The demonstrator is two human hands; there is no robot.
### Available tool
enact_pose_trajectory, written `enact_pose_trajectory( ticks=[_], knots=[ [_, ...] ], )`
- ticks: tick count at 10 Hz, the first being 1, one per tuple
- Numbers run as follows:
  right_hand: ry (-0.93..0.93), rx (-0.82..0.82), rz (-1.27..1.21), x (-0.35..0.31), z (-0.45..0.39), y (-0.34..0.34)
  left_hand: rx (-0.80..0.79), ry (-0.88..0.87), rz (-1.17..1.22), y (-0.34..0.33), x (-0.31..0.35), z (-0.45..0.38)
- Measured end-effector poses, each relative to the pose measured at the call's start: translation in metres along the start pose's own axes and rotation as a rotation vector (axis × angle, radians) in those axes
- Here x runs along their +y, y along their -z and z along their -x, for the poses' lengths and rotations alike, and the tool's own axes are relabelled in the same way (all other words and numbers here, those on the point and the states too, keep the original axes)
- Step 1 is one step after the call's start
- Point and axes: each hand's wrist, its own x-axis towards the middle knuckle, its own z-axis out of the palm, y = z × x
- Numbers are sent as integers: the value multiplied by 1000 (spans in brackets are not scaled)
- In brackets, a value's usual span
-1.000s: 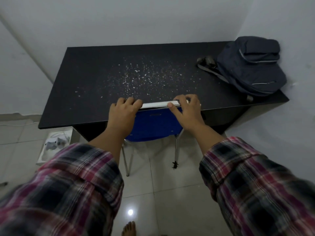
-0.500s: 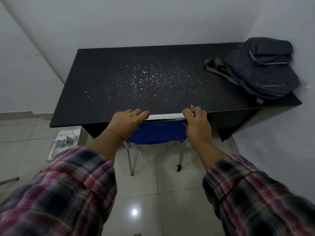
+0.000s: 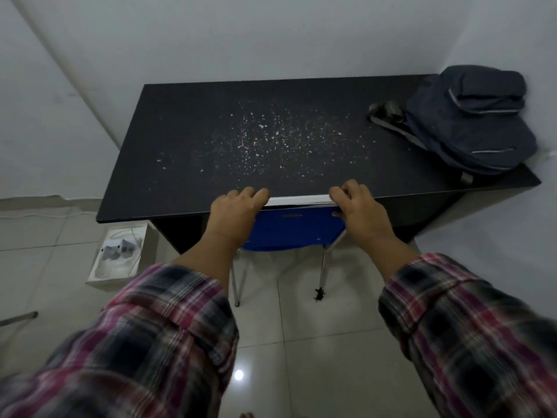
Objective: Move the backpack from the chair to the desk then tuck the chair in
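Chair (image 3: 291, 229): blue moulded back with pale top rim, chrome legs, seat under the desk (image 3: 187, 140). Left hand (image 3: 236, 211) and right hand (image 3: 360, 211) curl over that rim, gripping it. Backpack (image 3: 473, 122), soft navy fabric, slumps on the desk's right end by the wall

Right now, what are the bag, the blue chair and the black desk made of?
The backpack looks like soft woven fabric, matte dark blue: it sags and creases. The chair back looks like hard, smooth blue plastic, on thin shiny legs, probably metal. The desk top is flat, matte black, maybe laminated board; I can't be sure. White specks lie on it.
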Motion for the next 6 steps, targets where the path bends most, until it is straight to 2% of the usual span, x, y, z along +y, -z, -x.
enact_pose_trajectory(
  ticks=[2,3,5,6],
  knots=[
    [-125,-24,-46,-1,-2,1,-39,10,5,-4,6,-4],
    [-177,-57,-46,-10,2,6,-121,8,-6,1,5,-1],
    [-214,-377,7,-15,-3,38,-318,-24,23,33,7,-2],
    [-258,-436,-102,-25,-7,62,-295,20,38,55,9,-3]
  ],
)
